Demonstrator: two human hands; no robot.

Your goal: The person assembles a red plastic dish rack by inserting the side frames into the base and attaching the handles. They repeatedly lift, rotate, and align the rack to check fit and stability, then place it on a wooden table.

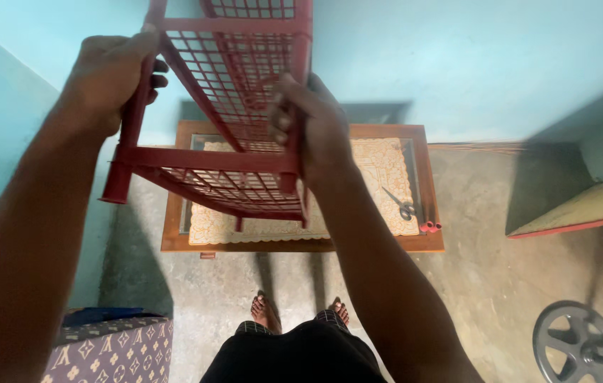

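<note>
I see both of my hands raised in front of me, holding a red plastic lattice rack up in the air above a low table. My left hand is at about ten o'clock in the view, its fingers curled tight around one of the rack's round corner posts, knuckles toward me and fingertips wrapped out of sight behind the tube. My right hand sits near the centre, just toward one o'clock, fingers closed on the opposite corner post where a shelf frame meets it. The rack is tilted, with two mesh shelves visible: the nearer one lies between my hands, the farther one runs up to twelve o'clock and out of the frame.

Below the rack, at the centre of the view, stands a wooden table with a patterned cream cloth under its glass top. A pair of scissors lies on the cloth toward three o'clock of the table, and some short red tubes rest at its right edge.

At six o'clock I see my bare feet on the concrete floor. A patterned fabric box sits at seven o'clock, and a grey weight plate on a bar at five o'clock. The walls are light blue.
</note>
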